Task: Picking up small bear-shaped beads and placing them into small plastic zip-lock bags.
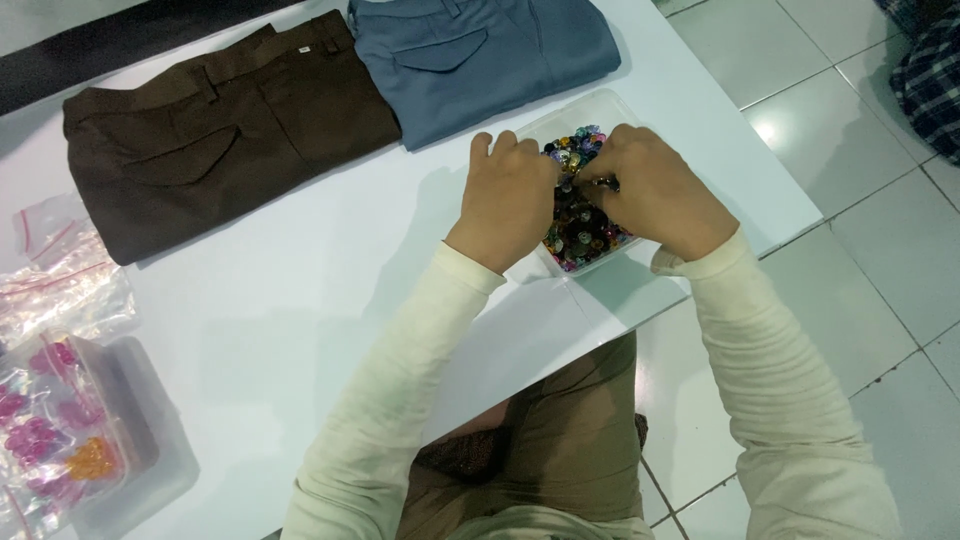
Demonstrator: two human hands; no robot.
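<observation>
Left hand [510,195] and right hand [655,190] meet over the bead box [600,108] — fingers curled; what they grip is hidden.

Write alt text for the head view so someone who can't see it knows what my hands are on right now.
Both hands, left hand and right hand, are bunched together over a clear plastic box of multicoloured beads on a white table. Folded brown trousers and folded blue trousers lie beyond it.
</observation>
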